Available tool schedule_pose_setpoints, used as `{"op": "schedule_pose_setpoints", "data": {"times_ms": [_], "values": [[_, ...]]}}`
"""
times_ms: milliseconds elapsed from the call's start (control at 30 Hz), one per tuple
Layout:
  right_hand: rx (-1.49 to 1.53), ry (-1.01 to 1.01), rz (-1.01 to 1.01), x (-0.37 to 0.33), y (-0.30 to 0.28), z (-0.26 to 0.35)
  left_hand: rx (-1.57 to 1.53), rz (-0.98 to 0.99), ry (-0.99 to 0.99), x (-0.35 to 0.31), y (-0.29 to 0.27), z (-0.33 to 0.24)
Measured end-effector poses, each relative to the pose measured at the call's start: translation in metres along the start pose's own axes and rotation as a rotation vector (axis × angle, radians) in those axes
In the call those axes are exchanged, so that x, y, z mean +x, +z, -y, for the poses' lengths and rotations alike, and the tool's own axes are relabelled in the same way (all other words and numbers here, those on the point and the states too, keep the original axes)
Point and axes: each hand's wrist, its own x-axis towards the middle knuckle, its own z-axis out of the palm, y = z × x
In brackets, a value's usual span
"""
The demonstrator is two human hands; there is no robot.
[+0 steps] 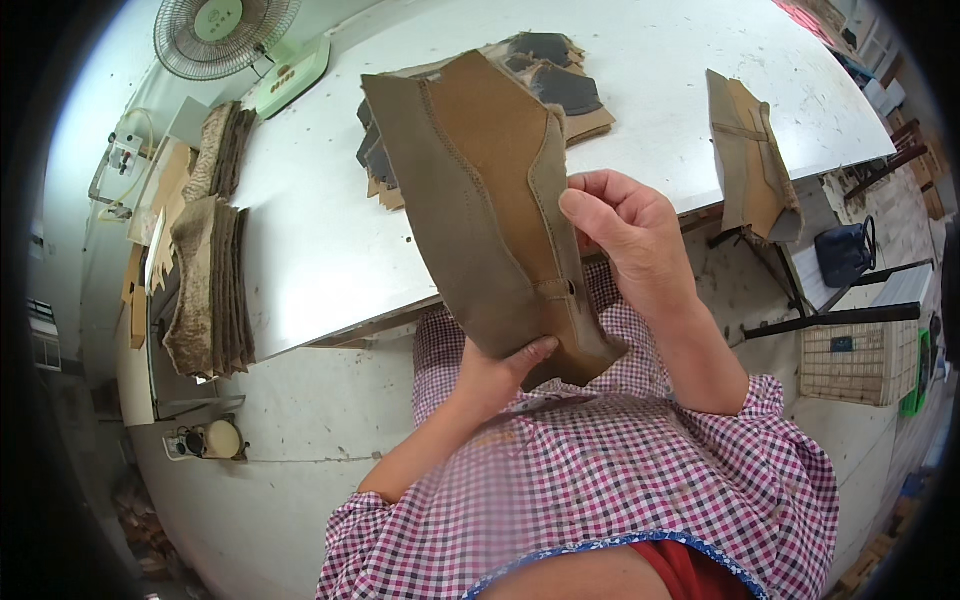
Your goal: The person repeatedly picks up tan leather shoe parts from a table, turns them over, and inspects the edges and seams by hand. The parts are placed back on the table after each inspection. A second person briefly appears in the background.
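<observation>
Smock (600,470), one, pink-white-dark check, nearest the camera, filling 5 to 6 o'clock. Two bare hands come up over it.

One panel (500,150) in hand: olive and brown, stitched seams, held up at centre toward 12 o'clock, tilted, top end toward 11, lower end toward 5. It's in front of the worktop's near edge, clear of the surface.

Left hand (497,376): thumb clamped on the panel's front face near its lower end; other fingers hidden behind it. From that thumb most of the panel runs up toward 12. Right hand (637,235): thumb and forefinger tips close together at the panel's edge, other fingers curled; can't tell if they pinch it. Panel lies at 9 o'clock from those fingertips, just beside or touching.

Worktop (320,250), one, white, spans 9 through 2 o'clock. On it: two stacks (205,290) of fuzzy-sided brown pieces, one at 9, one at 10; layers too tight to count. One pile (565,90) of dark and tan pieces behind the panel, 12 to 1, partly hidden, no count. One second panel (735,165) at 2, overhanging the edge. One fan (225,30) between 10 and 11.

Off the worktop: one dark bag (845,255) near 3, one pale crate (855,370) just past 3.
</observation>
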Motion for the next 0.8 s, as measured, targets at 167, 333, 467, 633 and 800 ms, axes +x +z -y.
{"op": "schedule_pose_setpoints", "data": {"times_ms": [167, 333, 467, 633, 800], "values": [[-0.119, -0.049, 0.064, -0.015, -0.003, -0.005, -0.056, 0.014, -0.057, -0.002, -0.002, 0.0], [0.03, -0.185, -0.056, -0.014, 0.012, -0.012, -0.008, 0.055, -0.06, 0.0, 0.0, -0.005], [0.065, -0.248, -0.094, -0.006, 0.013, -0.006, -0.049, 0.036, -0.046, -0.003, 0.004, 0.006], [0.034, -0.364, -0.145, 0.01, 0.007, 0.001, -0.054, 0.063, -0.084, -0.004, 0.007, 0.009], [0.051, -0.358, -0.144, 0.022, -0.001, 0.004, -0.126, 0.028, -0.12, -0.005, 0.0, 0.007]]}}
